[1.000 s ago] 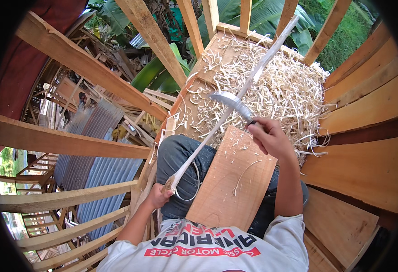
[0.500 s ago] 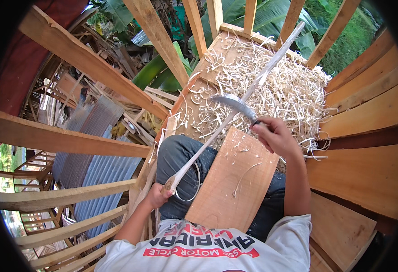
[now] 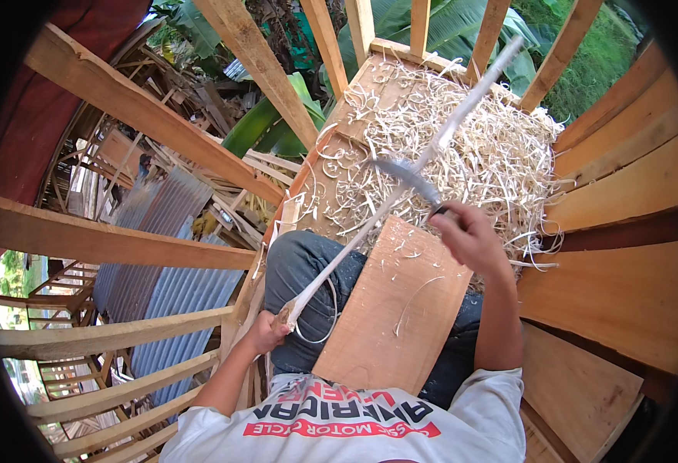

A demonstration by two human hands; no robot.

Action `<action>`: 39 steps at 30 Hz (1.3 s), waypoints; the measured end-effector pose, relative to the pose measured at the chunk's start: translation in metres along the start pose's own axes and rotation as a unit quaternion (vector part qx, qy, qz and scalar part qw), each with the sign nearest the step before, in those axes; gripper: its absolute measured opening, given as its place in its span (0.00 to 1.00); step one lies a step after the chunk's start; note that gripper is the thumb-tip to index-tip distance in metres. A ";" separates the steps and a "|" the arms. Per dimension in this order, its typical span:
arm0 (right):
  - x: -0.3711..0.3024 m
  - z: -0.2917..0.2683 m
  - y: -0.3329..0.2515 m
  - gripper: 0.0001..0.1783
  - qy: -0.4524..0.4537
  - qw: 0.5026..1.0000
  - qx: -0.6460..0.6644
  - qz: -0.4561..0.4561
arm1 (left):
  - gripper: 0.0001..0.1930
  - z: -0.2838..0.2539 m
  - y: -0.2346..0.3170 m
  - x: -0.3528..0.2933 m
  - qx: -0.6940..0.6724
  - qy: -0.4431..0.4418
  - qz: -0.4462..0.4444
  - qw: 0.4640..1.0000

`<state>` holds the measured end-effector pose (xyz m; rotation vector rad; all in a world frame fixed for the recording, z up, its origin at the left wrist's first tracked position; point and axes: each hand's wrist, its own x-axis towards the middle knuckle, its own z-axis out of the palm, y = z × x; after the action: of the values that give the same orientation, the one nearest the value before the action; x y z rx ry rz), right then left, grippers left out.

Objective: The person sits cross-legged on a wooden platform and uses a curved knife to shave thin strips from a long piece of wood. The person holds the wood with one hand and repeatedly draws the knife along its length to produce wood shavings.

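Observation:
My left hand [image 3: 266,333] is closed round the near, brownish end of a long pale wooden stick [image 3: 331,266]. The stick slants away from me to the far right, over my left thigh. In my right hand [image 3: 466,231] is the dark handle of a curved sickle [image 3: 407,179]. Its blade lies across the stick about midway, the tip pointing left. A thin curled strip of wood [image 3: 333,324] loops beside the stick's near end. On my lap rests a flat wooden board [image 3: 393,309] with a few shavings on it.
A heap of pale wood shavings [image 3: 493,147] covers much of the wooden floor [image 3: 327,174] ahead. Wooden slats [image 3: 123,238] form a railing at left and front. A plank wall [image 3: 617,297] stands at the right. Corrugated metal sheets [image 3: 177,297] lie below, beyond the left railing.
The sickle and my right hand have shifted very slightly right along the stick. My left hand keeps its grip, and the stick has barely moved.

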<state>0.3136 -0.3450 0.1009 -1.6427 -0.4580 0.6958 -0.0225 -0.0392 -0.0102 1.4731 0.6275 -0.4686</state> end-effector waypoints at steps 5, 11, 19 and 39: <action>0.006 -0.018 0.009 0.12 0.199 0.973 0.118 -0.025 | 0.33 0.009 0.014 -0.003 0.006 0.014 0.005 1.000; -0.002 -0.003 0.017 0.12 0.034 0.998 0.048 -0.029 | 0.32 0.011 0.020 -0.006 -0.034 0.004 -0.015 0.999; 0.004 0.000 0.020 0.10 0.040 0.995 0.089 -0.025 | 0.31 0.011 0.015 -0.004 -0.040 -0.010 -0.011 0.999; 0.006 -0.011 0.029 0.11 0.195 0.969 0.142 -0.042 | 0.32 0.010 0.023 0.000 -0.036 -0.021 -0.015 0.999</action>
<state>0.3229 -0.3546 0.0726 -1.4322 -0.1338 0.3411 -0.0072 -0.0476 0.0070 1.3827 0.6276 -0.4949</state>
